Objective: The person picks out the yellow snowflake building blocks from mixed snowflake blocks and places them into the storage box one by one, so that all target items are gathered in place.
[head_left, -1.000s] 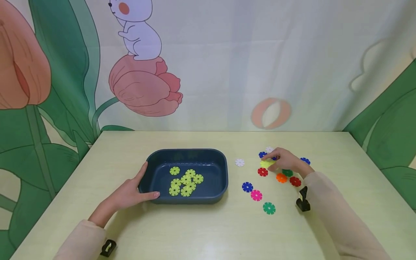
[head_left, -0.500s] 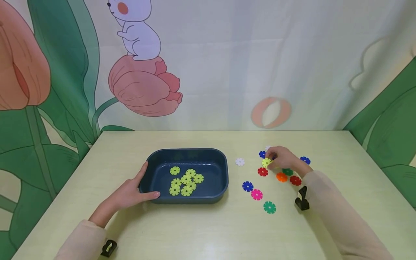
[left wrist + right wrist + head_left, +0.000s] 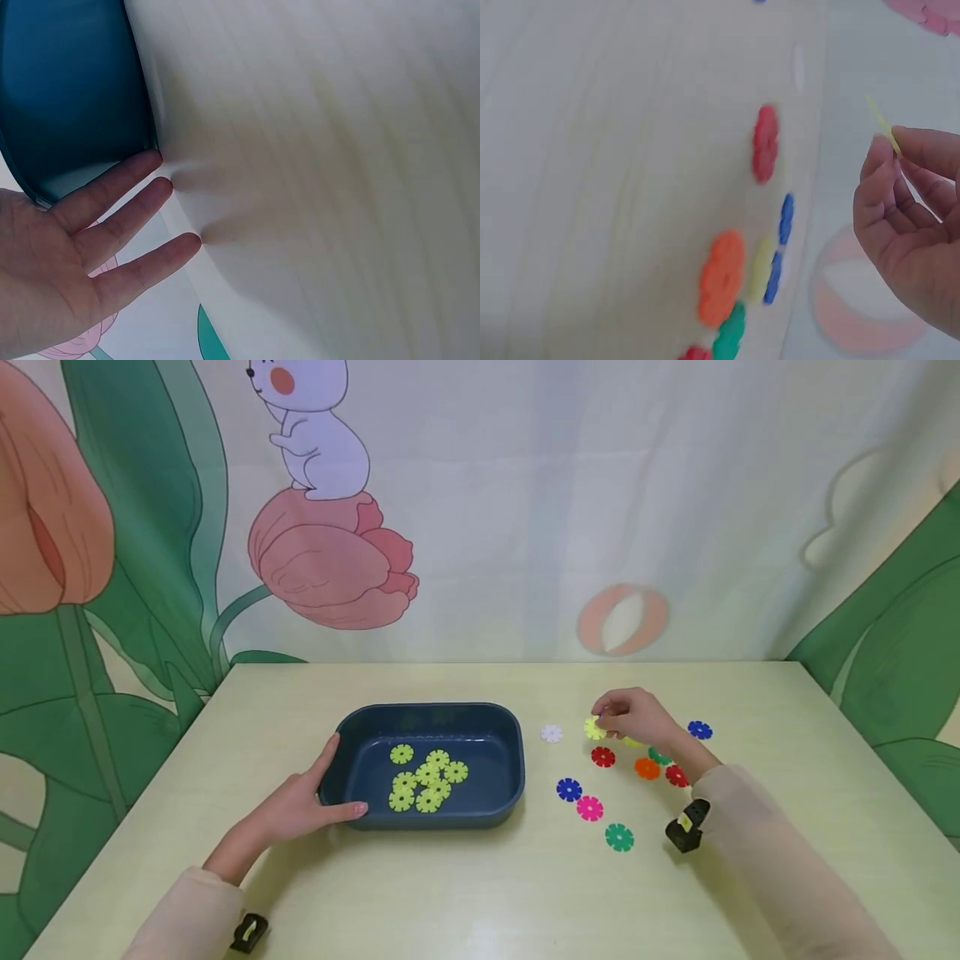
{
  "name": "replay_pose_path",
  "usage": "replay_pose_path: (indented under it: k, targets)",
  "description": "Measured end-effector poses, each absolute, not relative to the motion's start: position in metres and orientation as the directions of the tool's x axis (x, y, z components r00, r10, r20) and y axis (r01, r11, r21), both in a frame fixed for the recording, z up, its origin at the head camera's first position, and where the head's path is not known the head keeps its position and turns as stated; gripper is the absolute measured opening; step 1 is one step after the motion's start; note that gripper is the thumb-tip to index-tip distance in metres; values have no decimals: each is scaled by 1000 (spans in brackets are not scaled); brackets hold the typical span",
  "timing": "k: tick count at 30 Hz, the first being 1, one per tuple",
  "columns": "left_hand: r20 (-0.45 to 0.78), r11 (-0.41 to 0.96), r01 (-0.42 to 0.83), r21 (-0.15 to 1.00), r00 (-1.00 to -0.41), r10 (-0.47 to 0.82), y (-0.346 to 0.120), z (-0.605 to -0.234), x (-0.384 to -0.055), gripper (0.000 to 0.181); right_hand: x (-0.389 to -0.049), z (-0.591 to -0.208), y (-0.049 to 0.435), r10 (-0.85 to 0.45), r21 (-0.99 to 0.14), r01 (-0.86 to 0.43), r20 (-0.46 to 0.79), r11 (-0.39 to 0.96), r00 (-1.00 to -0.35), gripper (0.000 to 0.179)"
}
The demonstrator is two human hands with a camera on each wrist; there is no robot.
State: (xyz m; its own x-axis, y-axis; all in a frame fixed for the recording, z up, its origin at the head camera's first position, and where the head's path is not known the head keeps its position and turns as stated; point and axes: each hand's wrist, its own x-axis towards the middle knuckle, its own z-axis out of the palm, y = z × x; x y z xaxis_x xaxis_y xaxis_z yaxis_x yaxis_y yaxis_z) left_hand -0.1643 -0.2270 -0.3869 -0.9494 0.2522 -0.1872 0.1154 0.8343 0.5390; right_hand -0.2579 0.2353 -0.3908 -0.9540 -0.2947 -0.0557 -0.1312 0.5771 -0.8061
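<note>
My right hand [image 3: 637, 716] pinches a yellow snowflake disc [image 3: 592, 728] between thumb and fingertips, raised over the right part of the table. The right wrist view catches that disc edge-on. Beneath and beside this hand lie a red disc [image 3: 603, 757], an orange disc [image 3: 647, 768] and a partly covered yellow disc [image 3: 762, 270]. My left hand [image 3: 296, 806] rests at the left end of a dark blue tray [image 3: 491, 764], thumb over the near rim, fingers straight and spread. Several yellow-green snowflake discs [image 3: 427, 774] lie inside the tray.
Between tray and right arm lie a white disc [image 3: 552, 733], a blue disc [image 3: 569, 789], a pink disc [image 3: 590, 808] and a green disc [image 3: 619, 837]. Another blue disc [image 3: 701, 729] sits beyond the right wrist. A printed curtain [image 3: 487, 527] hangs along the table's far edge.
My right hand has taken hold of a yellow disc among the pieces, lifted it and moved slightly left and away. The left hand stays at the tray.
</note>
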Motion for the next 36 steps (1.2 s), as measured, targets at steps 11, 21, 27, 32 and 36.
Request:
replay_pose_path:
  k: [11, 21, 27, 32, 36]
  targets:
    - [-181, 832, 121, 541, -950, 256, -227, -387, -164, 110, -244, -368, 180, -414, -857, -243, 38, 455, -909, 15]
    - [-185, 827, 123, 548, -947, 264, -228, -386, -163, 109, -246, -362, 114, -455, -904, -215, 26, 370, -890, 12]
    - [-176, 827, 131, 547, -947, 267, -227, -388, -163, 110, -250, -369, 81, -470, -920, -182, -3, 347, -883, 14]
    - [-182, 828, 129, 546, -946, 267, -226, -388, -163, 110, -255, -380, 60, -464, -924, -117, -71, 363, -883, 15]
    - [-178, 829, 129, 545, -948, 265, -226, -388, -163, 110, -257, -382, 43, -459, -925, -73, -115, 374, -881, 17]
